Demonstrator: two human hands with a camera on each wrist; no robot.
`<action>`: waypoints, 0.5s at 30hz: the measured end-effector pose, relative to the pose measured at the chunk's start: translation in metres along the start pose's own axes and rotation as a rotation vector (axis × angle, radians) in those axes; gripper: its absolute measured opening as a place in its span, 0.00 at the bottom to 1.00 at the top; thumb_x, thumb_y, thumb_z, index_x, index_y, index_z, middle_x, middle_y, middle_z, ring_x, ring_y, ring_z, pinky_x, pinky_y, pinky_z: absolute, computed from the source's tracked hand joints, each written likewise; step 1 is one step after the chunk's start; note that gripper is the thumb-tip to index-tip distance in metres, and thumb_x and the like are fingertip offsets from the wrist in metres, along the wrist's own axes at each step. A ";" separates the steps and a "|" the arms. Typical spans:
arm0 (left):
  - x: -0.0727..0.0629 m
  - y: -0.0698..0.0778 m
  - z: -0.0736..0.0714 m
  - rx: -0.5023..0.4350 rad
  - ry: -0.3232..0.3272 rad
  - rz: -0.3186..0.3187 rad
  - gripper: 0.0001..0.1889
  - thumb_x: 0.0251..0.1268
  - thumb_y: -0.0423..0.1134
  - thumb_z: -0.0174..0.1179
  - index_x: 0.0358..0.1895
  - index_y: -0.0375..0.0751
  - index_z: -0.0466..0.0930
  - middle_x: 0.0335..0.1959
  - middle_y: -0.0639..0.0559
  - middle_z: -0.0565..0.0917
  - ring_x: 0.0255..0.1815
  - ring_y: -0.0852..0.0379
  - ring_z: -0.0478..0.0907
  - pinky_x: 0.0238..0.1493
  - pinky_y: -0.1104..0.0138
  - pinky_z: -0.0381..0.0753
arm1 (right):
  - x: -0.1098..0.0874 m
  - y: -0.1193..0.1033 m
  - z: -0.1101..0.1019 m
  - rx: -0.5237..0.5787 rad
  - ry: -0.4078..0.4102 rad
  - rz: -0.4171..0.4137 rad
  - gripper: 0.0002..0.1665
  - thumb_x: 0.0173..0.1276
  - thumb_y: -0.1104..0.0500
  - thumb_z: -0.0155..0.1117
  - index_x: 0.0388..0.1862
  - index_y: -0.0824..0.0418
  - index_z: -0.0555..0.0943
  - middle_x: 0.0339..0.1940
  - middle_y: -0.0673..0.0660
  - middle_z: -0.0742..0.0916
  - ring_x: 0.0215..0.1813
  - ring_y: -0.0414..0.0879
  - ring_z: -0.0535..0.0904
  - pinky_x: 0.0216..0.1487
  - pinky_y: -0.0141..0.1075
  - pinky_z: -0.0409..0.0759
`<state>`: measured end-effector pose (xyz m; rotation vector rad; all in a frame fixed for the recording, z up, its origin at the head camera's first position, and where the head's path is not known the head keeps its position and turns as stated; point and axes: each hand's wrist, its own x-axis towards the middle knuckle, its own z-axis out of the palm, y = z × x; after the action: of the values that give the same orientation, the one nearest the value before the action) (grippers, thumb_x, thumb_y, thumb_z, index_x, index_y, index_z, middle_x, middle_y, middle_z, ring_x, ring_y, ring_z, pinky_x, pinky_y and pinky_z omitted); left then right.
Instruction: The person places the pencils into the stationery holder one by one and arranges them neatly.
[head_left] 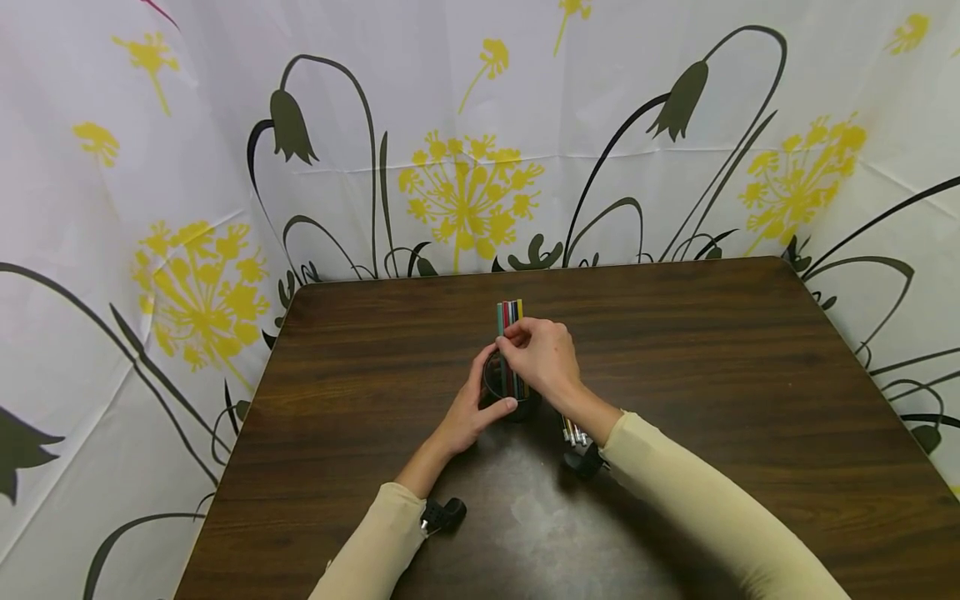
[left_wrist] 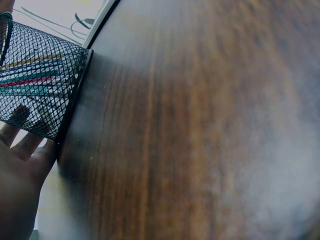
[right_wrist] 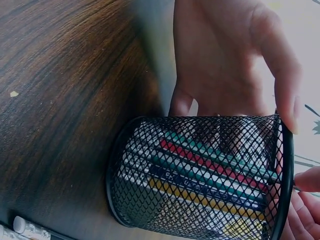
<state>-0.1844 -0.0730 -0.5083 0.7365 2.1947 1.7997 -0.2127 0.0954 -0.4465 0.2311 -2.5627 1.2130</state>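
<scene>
A black mesh pencil cup (right_wrist: pixel 145 200) stands upright on the table. My left hand (head_left: pixel 468 412) holds it from the left, with the thumb at the rim and the other fingers round the far side. Over the mouth, my right hand (head_left: pixel 542 354) pinches a bundle of several pencils (head_left: pixel 510 312) in teal, red, dark blue and yellow. Their upper ends stick up past the fingers. Inside the cup, the lower lengths of these pencils (right_wrist: pixel 210 175) show through the mesh. In the left wrist view, left fingertips press against the mesh wall (left_wrist: pixel 37 95) near its base.
More pencils (head_left: pixel 574 433) with white ends lie on the dark wood table (head_left: pixel 360 358), close below my right wrist. Black wrist cameras (head_left: pixel 446 515) hang beneath both forearms. A white cloth (head_left: pixel 465 100) with yellow and grey flowers hangs behind the table's far edge.
</scene>
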 end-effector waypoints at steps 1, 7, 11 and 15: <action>0.001 -0.006 0.000 0.003 0.004 0.001 0.42 0.67 0.37 0.60 0.78 0.58 0.44 0.73 0.45 0.61 0.69 0.44 0.64 0.68 0.42 0.58 | 0.000 0.000 0.000 -0.004 0.004 0.004 0.04 0.61 0.55 0.72 0.30 0.55 0.87 0.23 0.45 0.87 0.24 0.36 0.80 0.25 0.34 0.78; 0.002 -0.017 0.000 0.010 0.009 0.001 0.42 0.67 0.43 0.61 0.77 0.65 0.44 0.72 0.49 0.62 0.69 0.47 0.64 0.69 0.43 0.57 | 0.001 -0.001 0.000 -0.018 0.016 0.019 0.05 0.60 0.55 0.71 0.29 0.54 0.87 0.22 0.44 0.86 0.24 0.36 0.80 0.25 0.34 0.78; 0.003 -0.017 0.001 0.009 0.009 0.007 0.42 0.67 0.43 0.61 0.77 0.65 0.44 0.72 0.49 0.62 0.69 0.47 0.64 0.68 0.43 0.58 | 0.001 -0.001 0.000 -0.020 0.022 0.016 0.05 0.61 0.55 0.71 0.27 0.54 0.86 0.21 0.44 0.85 0.22 0.35 0.79 0.24 0.33 0.77; 0.002 -0.018 0.000 0.009 0.006 0.019 0.42 0.67 0.41 0.60 0.77 0.62 0.44 0.72 0.47 0.63 0.68 0.46 0.64 0.68 0.42 0.57 | 0.001 0.000 0.001 -0.031 0.028 0.004 0.06 0.60 0.55 0.72 0.27 0.54 0.85 0.20 0.44 0.85 0.22 0.36 0.78 0.23 0.33 0.76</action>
<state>-0.1907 -0.0739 -0.5257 0.7573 2.2086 1.8037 -0.2140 0.0950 -0.4466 0.2002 -2.5567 1.1693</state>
